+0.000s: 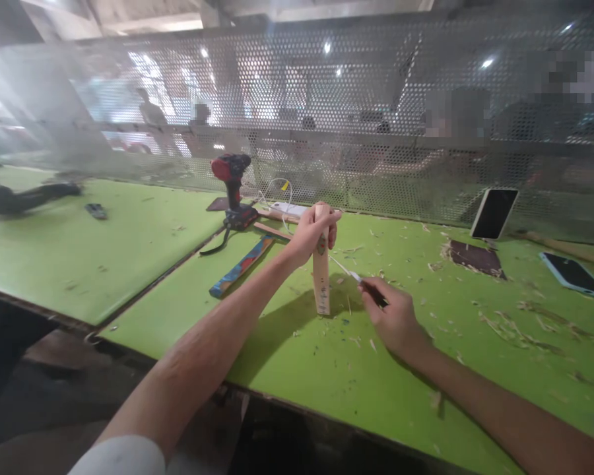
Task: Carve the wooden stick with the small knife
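Observation:
My left hand (pixel 317 231) is closed around the upper part of a pale wooden strip (pixel 321 284). The strip stands nearly upright, its lower end at the green tabletop, with small printed or written marks on its face. In my right hand (pixel 393 316) is a slim knife (pixel 356 276) with a light front part; the fingers cover most of its handle. Its thin tip points up and left toward the strip; whether it touches the wood I cannot tell. A blue-and-red patterned strip (pixel 241 266) lies on the table left of my left hand.
A red-and-black cordless drill (pixel 231 191) stands at the back left near a white power strip (pixel 290 209). To the right are a propped phone (pixel 495 213), a flat phone (pixel 575 274) and a dark square pad (pixel 476 258). Wood shavings (pixel 519 333) are scattered about. A perforated screen (pixel 297 119) stands behind.

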The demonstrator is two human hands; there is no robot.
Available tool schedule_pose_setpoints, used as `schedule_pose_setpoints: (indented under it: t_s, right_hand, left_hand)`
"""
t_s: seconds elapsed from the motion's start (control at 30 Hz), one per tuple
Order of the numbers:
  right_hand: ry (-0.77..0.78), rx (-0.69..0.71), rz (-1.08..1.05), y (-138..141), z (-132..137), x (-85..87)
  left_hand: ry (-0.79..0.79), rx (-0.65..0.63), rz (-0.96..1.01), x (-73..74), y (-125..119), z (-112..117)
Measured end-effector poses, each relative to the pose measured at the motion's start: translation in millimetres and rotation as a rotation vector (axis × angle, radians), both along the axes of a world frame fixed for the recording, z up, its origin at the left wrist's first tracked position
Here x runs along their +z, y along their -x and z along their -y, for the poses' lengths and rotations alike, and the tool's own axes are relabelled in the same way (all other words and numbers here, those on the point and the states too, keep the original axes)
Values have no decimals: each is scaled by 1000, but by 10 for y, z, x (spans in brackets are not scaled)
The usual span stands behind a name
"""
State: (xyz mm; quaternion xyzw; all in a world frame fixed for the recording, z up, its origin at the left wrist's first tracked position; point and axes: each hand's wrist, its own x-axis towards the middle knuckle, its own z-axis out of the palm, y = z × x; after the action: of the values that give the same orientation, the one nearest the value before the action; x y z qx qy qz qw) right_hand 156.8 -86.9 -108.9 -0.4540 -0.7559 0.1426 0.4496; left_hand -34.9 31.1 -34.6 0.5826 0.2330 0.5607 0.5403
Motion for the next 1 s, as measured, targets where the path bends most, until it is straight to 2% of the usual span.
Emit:
schedule_pose_setpoints:
  t_s: [0.1,0.3,0.53,0.67,0.83,1.0]
  right_hand:
    - [-25,-32,-23,12,-11,-11]
    - [-122,-134,-67,0,-46,49]
    - [-320,-298,-95,-178,-273,128]
    - [-383,-314,-31,-248,-376,150]
    - [-306,-277,130,-260,-398,128]
    - [-116,-401,198,-330,-433,77]
  left_hand:
    - [-72,-60,-76,-47,-17,33]
    - [-111,-313,-290,-147,-90,99]
    - [-144,-352,-484,-122,-159,174]
    - [-180,-355,-632,-154,-203,203]
    - [-227,-360,-659,-194,-228,221]
    - [-165,-490,-716,-162,-242,302]
